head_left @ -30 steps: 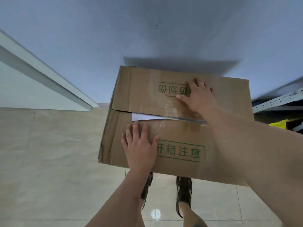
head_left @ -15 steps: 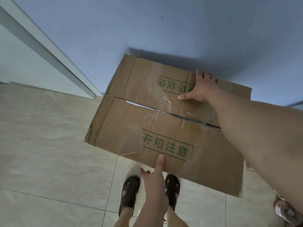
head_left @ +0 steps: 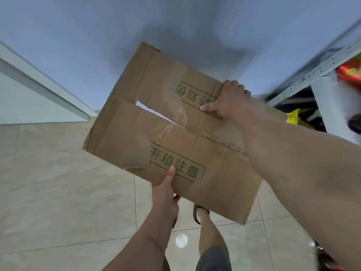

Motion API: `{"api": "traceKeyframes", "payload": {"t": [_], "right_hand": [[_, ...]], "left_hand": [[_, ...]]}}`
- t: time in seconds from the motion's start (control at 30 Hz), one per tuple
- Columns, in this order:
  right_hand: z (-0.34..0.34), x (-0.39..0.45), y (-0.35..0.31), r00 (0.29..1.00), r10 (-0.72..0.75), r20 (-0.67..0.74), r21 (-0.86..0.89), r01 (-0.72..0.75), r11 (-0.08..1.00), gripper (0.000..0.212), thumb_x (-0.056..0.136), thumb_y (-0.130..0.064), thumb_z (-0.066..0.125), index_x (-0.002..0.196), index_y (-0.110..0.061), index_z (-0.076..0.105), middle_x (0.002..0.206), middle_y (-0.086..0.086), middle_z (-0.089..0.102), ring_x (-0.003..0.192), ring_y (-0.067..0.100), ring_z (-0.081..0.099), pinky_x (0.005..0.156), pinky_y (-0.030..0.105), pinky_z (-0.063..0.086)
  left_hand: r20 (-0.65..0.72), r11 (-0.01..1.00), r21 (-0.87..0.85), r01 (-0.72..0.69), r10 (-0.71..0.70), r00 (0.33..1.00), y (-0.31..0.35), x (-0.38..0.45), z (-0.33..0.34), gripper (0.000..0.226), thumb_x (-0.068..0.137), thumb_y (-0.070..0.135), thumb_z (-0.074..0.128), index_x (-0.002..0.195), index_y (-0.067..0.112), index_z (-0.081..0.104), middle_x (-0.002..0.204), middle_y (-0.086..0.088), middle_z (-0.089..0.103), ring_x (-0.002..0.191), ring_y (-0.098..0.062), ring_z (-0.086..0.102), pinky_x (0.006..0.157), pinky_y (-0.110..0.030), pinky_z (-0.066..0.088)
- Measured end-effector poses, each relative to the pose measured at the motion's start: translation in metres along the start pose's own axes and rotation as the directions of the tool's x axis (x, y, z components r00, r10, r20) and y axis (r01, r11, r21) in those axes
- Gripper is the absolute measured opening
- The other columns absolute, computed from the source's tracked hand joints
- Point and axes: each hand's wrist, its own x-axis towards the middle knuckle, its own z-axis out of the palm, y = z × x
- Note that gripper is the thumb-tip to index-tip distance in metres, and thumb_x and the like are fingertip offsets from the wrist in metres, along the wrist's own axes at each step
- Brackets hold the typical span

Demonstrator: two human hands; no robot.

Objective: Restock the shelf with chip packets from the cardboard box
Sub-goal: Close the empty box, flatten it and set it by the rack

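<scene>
A brown cardboard box (head_left: 168, 132) with green printed characters is held up off the floor, tilted down to the right, its two top flaps closed with a narrow gap between them. My left hand (head_left: 166, 190) grips the near edge, thumb on top of the flap, fingers under it. My right hand (head_left: 228, 100) grips the far edge, thumb on the far flap and fingers curled over the rim. No chip packets inside the box are visible. The metal shelf (head_left: 316, 69) stands at the right, with a red packet (head_left: 349, 72) and a yellow packet (head_left: 293, 117) on it.
A blue-grey wall fills the back. A white door frame (head_left: 45, 89) runs along the left. The floor (head_left: 58, 192) is beige tile. My sandalled foot (head_left: 199, 214) shows below the box.
The box has been lifted and tilted further, swinging toward the shelf. My left hand moved from flat on the near flap to gripping its near edge. The shelf came into view at right.
</scene>
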Motion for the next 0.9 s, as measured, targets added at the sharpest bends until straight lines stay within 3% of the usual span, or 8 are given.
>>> {"api": "traceKeyframes", "payload": {"t": [0.13, 0.3, 0.37, 0.5, 0.63, 0.77, 0.9], "right_hand": [[0.004, -0.082, 0.038, 0.985, 0.169, -0.033, 0.055, -0.167, 0.984, 0.119, 0.064, -0.077, 0.073, 0.150, -0.007, 0.028, 0.151, 0.014, 0.035, 0.141, 0.034, 0.032, 0.114, 0.050, 0.026], [0.013, -0.182, 0.088, 0.935, 0.349, -0.066, 0.120, -0.340, 0.933, 0.129, 0.064, -0.077, 0.073, 0.155, -0.007, 0.017, 0.160, 0.014, 0.025, 0.148, 0.034, 0.021, 0.120, 0.048, 0.018], [0.020, -0.223, 0.112, 0.907, 0.416, -0.067, 0.147, -0.403, 0.903, 0.131, 0.063, -0.078, 0.073, 0.156, -0.007, 0.015, 0.161, 0.014, 0.023, 0.150, 0.034, 0.018, 0.121, 0.048, 0.018], [0.035, -0.311, 0.159, 0.849, 0.524, -0.073, 0.190, -0.504, 0.843, 0.129, 0.065, -0.080, 0.070, 0.155, -0.005, 0.016, 0.160, 0.015, 0.024, 0.148, 0.034, 0.021, 0.120, 0.048, 0.019], [0.060, -0.411, 0.203, 0.782, 0.618, -0.075, 0.261, -0.583, 0.769, 0.131, 0.064, -0.081, 0.070, 0.155, -0.005, 0.014, 0.161, 0.015, 0.022, 0.150, 0.033, 0.017, 0.121, 0.046, 0.017], [0.084, -0.518, 0.246, 0.714, 0.698, -0.051, 0.335, -0.646, 0.686, 0.129, 0.067, -0.077, 0.072, 0.157, -0.006, 0.011, 0.162, 0.014, 0.020, 0.150, 0.034, 0.017, 0.121, 0.047, 0.016], [0.103, -0.621, 0.280, 0.632, 0.773, -0.060, 0.407, -0.691, 0.597, 0.124, 0.068, -0.073, 0.075, 0.156, -0.009, 0.016, 0.158, 0.012, 0.026, 0.147, 0.034, 0.023, 0.122, 0.047, 0.017]], "left_hand": [[0.093, 0.994, 0.110, -0.005, -0.005, 0.996, -0.018, -0.035, -0.036, 0.054, 0.083, 0.024, 0.080, 0.132, 0.025, 0.056, 0.121, 0.000, 0.073, 0.113, -0.025, 0.067, 0.099, -0.054, 0.052], [0.200, 0.975, 0.221, -0.021, -0.024, 0.979, -0.054, -0.074, -0.074, 0.053, 0.086, 0.018, 0.077, 0.134, 0.025, 0.055, 0.126, -0.001, 0.071, 0.113, -0.025, 0.066, 0.092, -0.048, 0.055], [0.236, 0.956, 0.292, -0.028, -0.043, 0.971, -0.074, -0.088, -0.087, 0.055, 0.086, 0.021, 0.077, 0.135, 0.028, 0.053, 0.125, -0.001, 0.071, 0.113, -0.026, 0.066, 0.088, -0.046, 0.057], [0.281, 0.907, 0.416, -0.064, -0.062, 0.958, -0.121, -0.120, -0.113, 0.059, 0.080, 0.030, 0.083, 0.132, 0.031, 0.056, 0.120, 0.001, 0.073, 0.112, -0.025, 0.069, 0.099, -0.051, 0.054], [0.337, 0.841, 0.523, -0.136, -0.058, 0.940, -0.174, -0.161, -0.147, 0.068, 0.067, 0.042, 0.087, 0.128, 0.031, 0.058, 0.117, 0.000, 0.075, 0.108, -0.024, 0.070, 0.096, -0.047, 0.056], [0.362, 0.777, 0.609, -0.158, -0.094, 0.928, -0.232, -0.208, -0.187, 0.052, 0.069, 0.042, 0.084, 0.114, 0.036, 0.058, 0.118, -0.001, 0.074, 0.109, -0.023, 0.068, 0.097, -0.044, 0.053], [0.364, 0.704, 0.692, -0.162, -0.146, 0.920, -0.290, -0.249, -0.221, 0.040, 0.075, 0.043, 0.082, 0.105, 0.036, 0.057, 0.118, 0.005, 0.071, 0.083, -0.011, 0.056, 0.068, -0.032, 0.041]]}}
